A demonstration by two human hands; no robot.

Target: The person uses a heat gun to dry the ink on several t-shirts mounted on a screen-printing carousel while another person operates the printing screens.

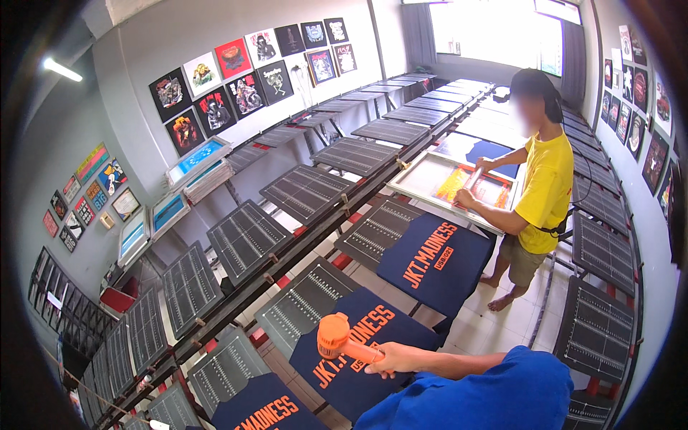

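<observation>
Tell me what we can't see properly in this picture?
- The left hand: out of the head view, possibly under the blue sleeve.
- The right hand: its fingers wrap the orange dryer, so the handle is mostly covered.
- The nearest navy shirt: cut off by the bottom edge.
- The other person's frame: the print under it is hidden.
- Wall pictures: too small for detail.

three navy shirts, one orange dryer
</observation>
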